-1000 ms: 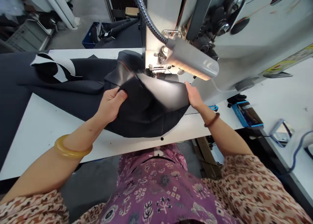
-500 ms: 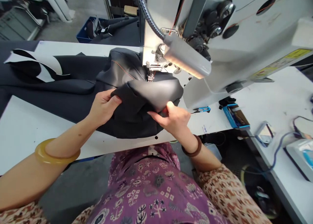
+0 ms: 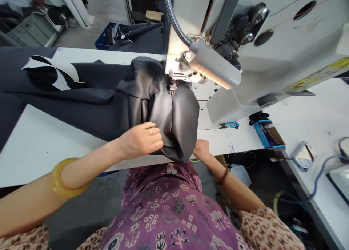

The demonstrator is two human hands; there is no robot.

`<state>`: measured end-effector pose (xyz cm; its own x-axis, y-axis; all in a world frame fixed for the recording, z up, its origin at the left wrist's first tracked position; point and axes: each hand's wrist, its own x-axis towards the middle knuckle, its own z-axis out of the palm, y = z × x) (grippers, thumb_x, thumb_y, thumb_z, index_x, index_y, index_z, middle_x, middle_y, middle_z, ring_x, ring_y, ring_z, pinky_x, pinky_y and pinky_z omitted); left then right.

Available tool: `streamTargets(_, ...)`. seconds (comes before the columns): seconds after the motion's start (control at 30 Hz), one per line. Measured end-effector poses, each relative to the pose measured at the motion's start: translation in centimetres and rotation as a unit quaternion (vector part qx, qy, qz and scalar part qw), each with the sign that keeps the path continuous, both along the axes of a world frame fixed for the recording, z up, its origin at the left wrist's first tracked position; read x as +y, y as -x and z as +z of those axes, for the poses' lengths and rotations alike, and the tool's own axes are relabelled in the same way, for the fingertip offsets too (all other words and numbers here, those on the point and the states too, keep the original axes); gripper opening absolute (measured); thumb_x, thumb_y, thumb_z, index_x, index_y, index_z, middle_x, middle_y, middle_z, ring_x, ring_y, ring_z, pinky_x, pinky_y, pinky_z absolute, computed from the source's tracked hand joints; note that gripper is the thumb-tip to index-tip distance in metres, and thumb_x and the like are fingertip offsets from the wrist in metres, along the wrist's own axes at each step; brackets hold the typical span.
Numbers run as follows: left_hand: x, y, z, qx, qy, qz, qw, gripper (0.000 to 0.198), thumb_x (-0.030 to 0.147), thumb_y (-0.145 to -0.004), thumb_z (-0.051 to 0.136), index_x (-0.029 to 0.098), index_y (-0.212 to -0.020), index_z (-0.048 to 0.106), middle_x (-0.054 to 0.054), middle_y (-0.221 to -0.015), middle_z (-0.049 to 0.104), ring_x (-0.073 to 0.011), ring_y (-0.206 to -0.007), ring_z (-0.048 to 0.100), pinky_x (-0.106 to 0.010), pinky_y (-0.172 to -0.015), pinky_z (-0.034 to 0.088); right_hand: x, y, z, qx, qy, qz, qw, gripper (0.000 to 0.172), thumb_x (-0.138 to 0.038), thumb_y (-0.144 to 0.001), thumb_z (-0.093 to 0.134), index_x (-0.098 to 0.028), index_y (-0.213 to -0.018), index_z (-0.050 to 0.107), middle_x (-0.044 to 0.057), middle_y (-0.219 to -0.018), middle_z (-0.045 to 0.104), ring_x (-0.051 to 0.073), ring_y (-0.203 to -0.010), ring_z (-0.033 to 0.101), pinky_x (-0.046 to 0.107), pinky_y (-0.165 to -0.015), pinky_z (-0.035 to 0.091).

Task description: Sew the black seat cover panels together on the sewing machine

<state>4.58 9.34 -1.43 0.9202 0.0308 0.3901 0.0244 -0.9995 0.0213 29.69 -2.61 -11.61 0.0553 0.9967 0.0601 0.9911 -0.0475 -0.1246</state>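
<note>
A black leather piece (image 3: 185,115) with orange topstitching lies bunched under the presser foot (image 3: 172,87) of a sewing machine (image 3: 245,72). My left hand (image 3: 143,141) is closed on the leather's near left part, fingers curled and a ring showing. At the leather's lower right edge is my right hand (image 3: 202,150); its fingers are hidden behind the material, so their grip does not show. A long stretch of the same dark material (image 3: 95,108) runs off to the left across the white table (image 3: 60,141).
A lit lamp (image 3: 218,68) hangs over the needle area. To the right lie blue thread snips (image 3: 230,125) and a small blue box (image 3: 268,133) of tools. A blue crate (image 3: 102,39) holding dark scraps stands behind the table. White lining (image 3: 62,70) shows at the far left.
The leather has been turned over and smoothed, its folded flap now spread toward me. My left hand moved right and nearer; my right hand moved down to the edge. The view shifted slightly.
</note>
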Motion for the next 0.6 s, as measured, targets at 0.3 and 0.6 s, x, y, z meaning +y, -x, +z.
streamTargets(0.3, 3.2, -2.4, 2.0, 0.176, -0.063, 0.070, 0.980, 0.073, 0.008, -0.062, 0.066, 0.017, -0.132, 0.047, -0.019, -0.145, 0.040, -0.0381, -0.138, 0.029, -0.062, -0.108, 0.027, 0.5, -1.4, -2.0, 0.008, 0.030, 0.028, 0.999, 0.027, -0.019, -0.071, 0.051, -0.017, -0.047, 0.041, 0.003, -0.045, 0.047, 0.012, -0.044, 0.041, 0.026, -0.047, 0.019)
streamTargets(0.6, 5.1, -1.5, 1.8, 0.214, -0.037, 0.075, 0.973, 0.079, 0.008, -0.057, 0.065, 0.023, -0.133, 0.049, -0.011, -0.147, 0.039, -0.0361, -0.138, 0.030, -0.056, -0.105, 0.036, 4.0, -5.7, 9.3, 0.012, -0.241, 0.199, 0.950, 0.034, -0.013, -0.082, 0.043, -0.018, -0.112, 0.057, 0.011, -0.107, 0.066, 0.020, -0.101, 0.061, 0.033, -0.083, 0.049)
